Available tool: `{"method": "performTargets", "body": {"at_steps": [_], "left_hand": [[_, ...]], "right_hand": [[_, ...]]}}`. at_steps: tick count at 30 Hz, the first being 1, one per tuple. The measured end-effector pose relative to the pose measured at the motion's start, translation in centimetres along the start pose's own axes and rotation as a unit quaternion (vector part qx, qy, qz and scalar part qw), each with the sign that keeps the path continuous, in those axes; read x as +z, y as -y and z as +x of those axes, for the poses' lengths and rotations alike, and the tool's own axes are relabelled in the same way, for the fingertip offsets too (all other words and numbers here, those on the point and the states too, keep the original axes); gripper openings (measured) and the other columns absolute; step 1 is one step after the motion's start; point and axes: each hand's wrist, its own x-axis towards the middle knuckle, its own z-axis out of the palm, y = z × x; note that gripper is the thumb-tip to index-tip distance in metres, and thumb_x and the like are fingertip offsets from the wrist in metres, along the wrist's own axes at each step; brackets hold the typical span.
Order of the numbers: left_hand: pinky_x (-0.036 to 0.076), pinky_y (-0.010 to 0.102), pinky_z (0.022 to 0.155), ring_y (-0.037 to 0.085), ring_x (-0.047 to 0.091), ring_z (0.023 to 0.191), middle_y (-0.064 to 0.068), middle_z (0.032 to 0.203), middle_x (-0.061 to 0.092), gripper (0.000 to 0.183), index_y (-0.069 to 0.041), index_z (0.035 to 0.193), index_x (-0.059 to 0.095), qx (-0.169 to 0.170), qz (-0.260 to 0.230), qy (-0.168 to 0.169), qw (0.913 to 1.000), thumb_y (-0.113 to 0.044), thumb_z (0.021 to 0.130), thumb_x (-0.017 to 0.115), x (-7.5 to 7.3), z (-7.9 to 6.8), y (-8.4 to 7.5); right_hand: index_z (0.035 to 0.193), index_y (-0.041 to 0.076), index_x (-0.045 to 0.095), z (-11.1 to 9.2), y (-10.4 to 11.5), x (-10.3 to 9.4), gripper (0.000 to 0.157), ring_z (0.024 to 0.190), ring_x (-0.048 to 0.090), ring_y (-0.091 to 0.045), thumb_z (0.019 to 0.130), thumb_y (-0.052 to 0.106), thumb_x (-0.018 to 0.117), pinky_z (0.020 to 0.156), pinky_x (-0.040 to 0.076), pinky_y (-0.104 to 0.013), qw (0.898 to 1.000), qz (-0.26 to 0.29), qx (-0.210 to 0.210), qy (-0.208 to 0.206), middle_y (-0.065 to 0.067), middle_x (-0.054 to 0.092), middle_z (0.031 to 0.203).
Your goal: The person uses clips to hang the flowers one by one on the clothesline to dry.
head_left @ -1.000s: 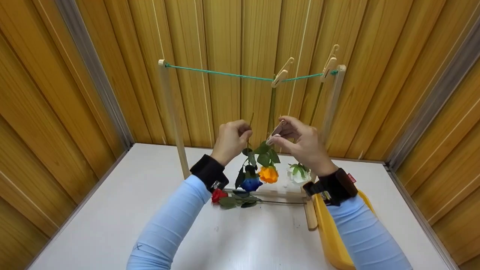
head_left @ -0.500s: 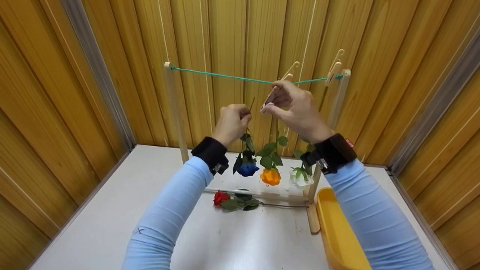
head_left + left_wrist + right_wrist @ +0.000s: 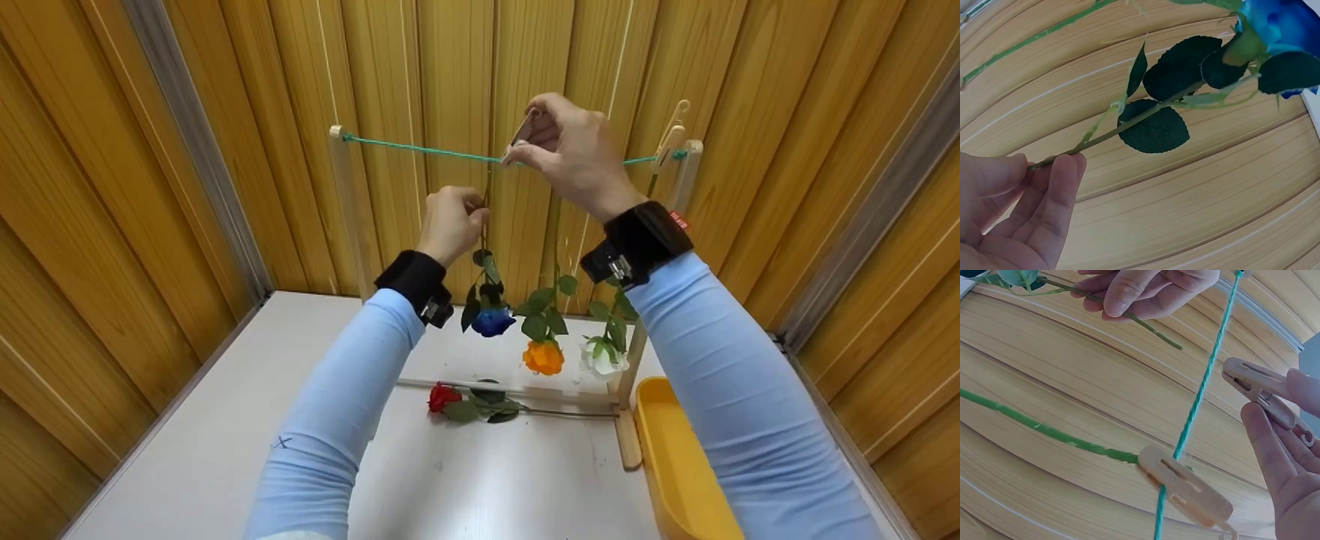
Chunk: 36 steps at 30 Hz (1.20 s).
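Observation:
My left hand (image 3: 452, 223) pinches the stem of a blue rose (image 3: 493, 320), which hangs head down just below the green line (image 3: 420, 148). In the left wrist view, thumb and fingertips hold the bare stem (image 3: 1100, 138) below its leaves. Level with the line, my right hand (image 3: 581, 154) pinches a beige clothespin (image 3: 1258, 391) between thumb and fingers, apart from the line in the right wrist view. Another clothespin (image 3: 1185, 486) clips a green stem to the line; the right hand hides it in the head view. An orange rose (image 3: 543, 357) and a white rose (image 3: 604, 358) hang head down.
Two wooden posts carry the line; the left post (image 3: 347, 210) is plainly seen. A red rose (image 3: 444, 397) lies on the white table (image 3: 225, 420) by the frame's lower bar. At the right stands a yellow tub (image 3: 660, 450), beside the frame's wooden foot (image 3: 628, 442).
Both hands have risen toward the line, the left lifting the blue rose. My right hand, with the clothespin, has moved up and left and now covers the middle clothespin.

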Motion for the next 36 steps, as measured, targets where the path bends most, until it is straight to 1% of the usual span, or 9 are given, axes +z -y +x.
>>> {"method": "performTargets", "body": {"at_steps": [5, 12, 15, 19, 21, 24, 28, 31, 36], "left_hand": [[0.059, 0.037, 0.08, 0.027, 0.073, 0.092, 0.016, 0.105, 0.077, 0.016, 0.0, 0.104, 0.079, 0.0, -0.004, -0.005, 1.0, -0.005, 0.1, 0.065, -0.5, 0.5, -0.4], [0.059, 0.035, 0.078, 0.025, 0.073, 0.09, 0.015, 0.105, 0.076, 0.017, -0.002, 0.107, 0.079, -0.017, -0.012, -0.004, 0.9998, -0.006, 0.1, 0.064, -0.8, 0.9, -1.0], [0.06, 0.034, 0.076, 0.025, 0.073, 0.087, 0.015, 0.105, 0.076, 0.018, -0.001, 0.108, 0.079, -0.02, -0.02, -0.004, 0.9996, -0.007, 0.101, 0.064, -0.8, 1.0, -1.1], [0.06, 0.032, 0.072, 0.024, 0.074, 0.08, 0.015, 0.104, 0.077, 0.017, -0.001, 0.108, 0.079, -0.021, -0.033, -0.005, 0.9992, -0.006, 0.101, 0.064, -0.7, 1.0, -1.2], [0.06, 0.031, 0.07, 0.023, 0.073, 0.078, 0.015, 0.103, 0.077, 0.017, -0.001, 0.108, 0.079, -0.021, -0.039, -0.006, 0.999, -0.006, 0.101, 0.064, -0.7, 1.0, -1.2], [0.059, 0.029, 0.067, 0.021, 0.072, 0.074, 0.015, 0.1, 0.077, 0.016, -0.001, 0.106, 0.079, -0.023, -0.052, -0.007, 0.9984, -0.005, 0.1, 0.065, -0.7, 1.0, -1.3], [0.059, 0.027, 0.065, 0.02, 0.07, 0.072, 0.014, 0.098, 0.076, 0.015, 0.0, 0.107, 0.078, -0.033, -0.066, -0.005, 0.9973, -0.006, 0.1, 0.065, -0.8, 0.9, -1.4], [0.059, 0.027, 0.066, 0.02, 0.07, 0.073, 0.015, 0.099, 0.076, 0.016, 0.0, 0.108, 0.078, -0.037, -0.072, -0.001, 0.9967, -0.006, 0.101, 0.065, -0.8, 0.9, -1.5], [0.058, 0.027, 0.066, 0.019, 0.07, 0.075, 0.014, 0.096, 0.077, 0.015, -0.001, 0.104, 0.079, -0.031, -0.071, 0.0, 0.997, -0.005, 0.1, 0.065, -0.7, 1.0, -1.7]], "right_hand": [[0.111, 0.0, 0.064, 1.2, 0.4, 0.4, 0.023, 0.09, 0.069, -0.022, 0.094, 0.011, 0.074, 0.083, 0.055, -0.027, 0.999, -0.001, 0.042, -0.008, -0.015, 0.073, 0.106], [0.109, -0.002, 0.065, 1.8, 0.1, 0.7, 0.018, 0.085, 0.065, -0.015, 0.095, 0.005, 0.072, 0.08, 0.053, -0.026, 0.997, -0.009, 0.069, -0.028, -0.016, 0.073, 0.105], [0.106, -0.003, 0.066, 1.9, 0.0, 0.8, 0.014, 0.082, 0.065, -0.015, 0.094, 0.002, 0.072, 0.077, 0.052, -0.024, 0.996, -0.014, 0.068, -0.048, -0.017, 0.074, 0.103], [0.1, -0.004, 0.066, 2.0, -0.1, 1.1, 0.009, 0.085, 0.069, -0.02, 0.095, 0.0, 0.072, 0.074, 0.051, -0.023, 0.996, -0.024, 0.06, -0.064, -0.017, 0.075, 0.1], [0.1, -0.004, 0.066, 1.9, -0.2, 1.3, 0.008, 0.086, 0.069, -0.021, 0.095, 0.001, 0.071, 0.074, 0.051, -0.022, 0.996, -0.028, 0.061, -0.065, -0.017, 0.074, 0.099], [0.099, -0.003, 0.067, 1.9, -0.3, 1.7, 0.009, 0.083, 0.066, -0.018, 0.095, 0.002, 0.072, 0.072, 0.051, -0.022, 0.995, -0.031, 0.07, -0.065, -0.016, 0.073, 0.097], [0.099, -0.004, 0.067, 2.0, -0.5, 2.3, 0.011, 0.079, 0.064, -0.014, 0.093, 0.001, 0.074, 0.073, 0.054, -0.021, 0.995, -0.008, 0.083, -0.062, -0.015, 0.072, 0.096], [0.099, -0.005, 0.067, 2.0, -0.6, 2.6, 0.011, 0.08, 0.065, -0.015, 0.092, -0.001, 0.074, 0.074, 0.057, -0.022, 0.994, 0.011, 0.091, -0.06, -0.015, 0.071, 0.096], [0.099, -0.004, 0.067, 2.0, -0.6, 3.0, 0.012, 0.079, 0.062, -0.015, 0.093, 0.002, 0.075, 0.07, 0.053, -0.021, 0.994, -0.004, 0.092, -0.061, -0.015, 0.071, 0.096]]}}
